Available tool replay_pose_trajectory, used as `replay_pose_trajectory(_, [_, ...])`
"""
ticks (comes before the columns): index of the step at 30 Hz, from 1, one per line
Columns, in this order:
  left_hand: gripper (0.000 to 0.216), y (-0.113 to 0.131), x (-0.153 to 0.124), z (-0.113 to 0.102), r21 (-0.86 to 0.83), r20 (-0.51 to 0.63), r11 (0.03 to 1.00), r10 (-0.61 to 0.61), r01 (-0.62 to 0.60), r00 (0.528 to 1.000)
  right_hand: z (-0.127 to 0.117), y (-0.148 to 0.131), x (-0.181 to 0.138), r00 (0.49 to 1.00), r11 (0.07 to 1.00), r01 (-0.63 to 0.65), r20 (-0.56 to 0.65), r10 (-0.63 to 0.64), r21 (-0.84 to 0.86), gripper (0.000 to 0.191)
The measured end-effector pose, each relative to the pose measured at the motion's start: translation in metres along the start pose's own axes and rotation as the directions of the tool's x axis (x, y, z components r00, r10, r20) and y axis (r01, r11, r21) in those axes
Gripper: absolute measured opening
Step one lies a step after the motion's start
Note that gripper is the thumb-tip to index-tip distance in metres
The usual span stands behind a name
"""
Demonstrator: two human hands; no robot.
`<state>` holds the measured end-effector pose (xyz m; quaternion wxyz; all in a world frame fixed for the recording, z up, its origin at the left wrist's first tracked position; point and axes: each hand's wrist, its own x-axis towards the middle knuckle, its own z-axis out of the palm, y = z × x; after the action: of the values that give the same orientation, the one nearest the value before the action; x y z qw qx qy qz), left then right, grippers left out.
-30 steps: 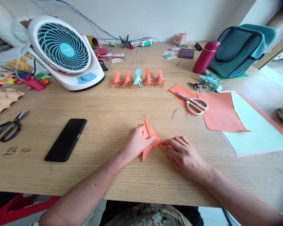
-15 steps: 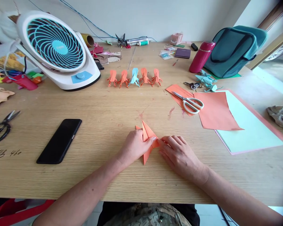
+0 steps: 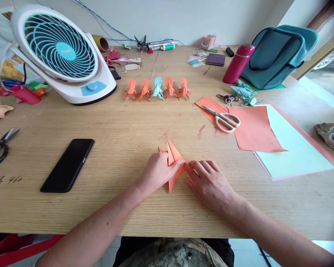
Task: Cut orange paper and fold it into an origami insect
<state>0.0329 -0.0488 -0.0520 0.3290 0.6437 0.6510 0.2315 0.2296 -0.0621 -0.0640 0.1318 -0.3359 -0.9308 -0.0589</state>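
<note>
Between my hands is a piece of folded orange paper [image 3: 173, 152], with pointed flaps sticking out toward the far side and toward me. My left hand [image 3: 159, 170] is closed on its left part, the thumb lying flat across the front layers. At the paper's right corner, my right hand [image 3: 207, 181] pinches the edge between thumb and fingers; the fingertips partly hide that corner. Farther back stands a row of several folded paper figures, orange ones such as this orange figure [image 3: 169, 87] with a light-blue figure [image 3: 157, 88] in the middle.
White-handled scissors [image 3: 225, 120] lie on orange paper [image 3: 260, 128] at the right, beside pale green sheets [image 3: 292, 155]. A black phone [image 3: 68, 165] and dark scissors [image 3: 0, 150] lie at the left. Behind are a fan [image 3: 64, 55], a pink bottle [image 3: 239, 63] and a teal bag [image 3: 275, 59].
The whole view has shifted slightly. My right fingers have moved a little at the paper's right corner; the left hand keeps its hold.
</note>
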Motion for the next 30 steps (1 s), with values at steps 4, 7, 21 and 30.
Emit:
replay_pose_trajectory(4, [0.036, 0.0018, -0.0004, -0.0008, 0.007, 0.006, 1.0, -0.01, 0.01, 1.0, -0.0015, 0.0004, -0.0005, 1.0, 1.0, 0.018, -0.013, -0.018, -0.007, 0.024])
replay_pose_trajectory(7, [0.035, 0.0012, 0.0001, -0.0006, 0.016, -0.003, 1.0, -0.007, 0.007, 1.0, -0.0024, 0.0005, -0.0014, 1.0, 1.0, 0.025, -0.014, -0.025, 0.001, 0.024])
replay_pose_trajectory(21, [0.035, -0.0023, -0.0003, -0.0015, 0.092, 0.006, 0.996, -0.001, 0.0, 1.0, -0.0058, 0.0022, -0.0021, 0.987, 0.987, 0.154, -0.063, -0.151, 0.044, 0.023])
replay_pose_trajectory(30, [0.038, -0.0019, 0.0002, -0.0002, 0.123, -0.022, 0.992, 0.012, -0.01, 1.0, -0.0084, 0.0003, -0.003, 0.976, 0.975, 0.205, -0.088, -0.198, 0.087, 0.021])
